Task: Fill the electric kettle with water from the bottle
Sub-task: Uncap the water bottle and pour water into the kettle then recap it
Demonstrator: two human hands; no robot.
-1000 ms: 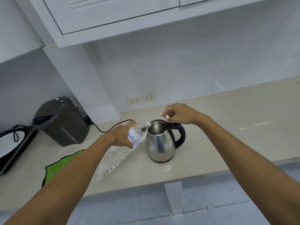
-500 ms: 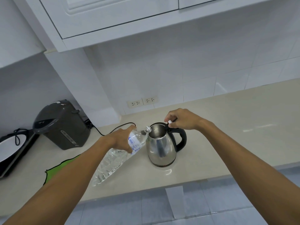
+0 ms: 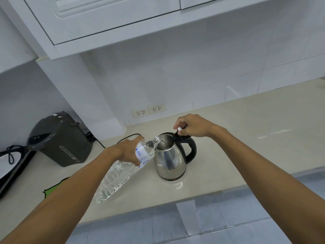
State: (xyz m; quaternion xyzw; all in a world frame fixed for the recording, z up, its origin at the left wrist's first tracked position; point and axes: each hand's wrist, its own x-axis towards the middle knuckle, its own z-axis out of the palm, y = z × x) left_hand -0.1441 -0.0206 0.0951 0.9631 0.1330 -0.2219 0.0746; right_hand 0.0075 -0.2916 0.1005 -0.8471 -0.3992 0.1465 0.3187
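Note:
A stainless steel electric kettle [image 3: 169,161] with a black handle stands on the beige counter [image 3: 246,138], its top open. My left hand [image 3: 128,150] grips a clear plastic water bottle [image 3: 116,180] near its neck. The bottle is tilted, with its mouth at the left rim of the kettle, and a thin stream of water runs into the opening. My right hand [image 3: 193,125] sits above the top of the handle, pinching a small white bottle cap [image 3: 179,129]. Its fingers touch the raised black lid.
A dark grey hot-water pot [image 3: 59,140] stands at the back left, with a black cord [image 3: 121,140] running behind my left hand. A green cloth [image 3: 54,186] lies at the front left beside a black appliance [image 3: 10,166]. Wall sockets [image 3: 148,110] sit behind the kettle.
The bottle's mouth has moved closer over the kettle's rim and water now flows in. My right hand stays at the top of the handle.

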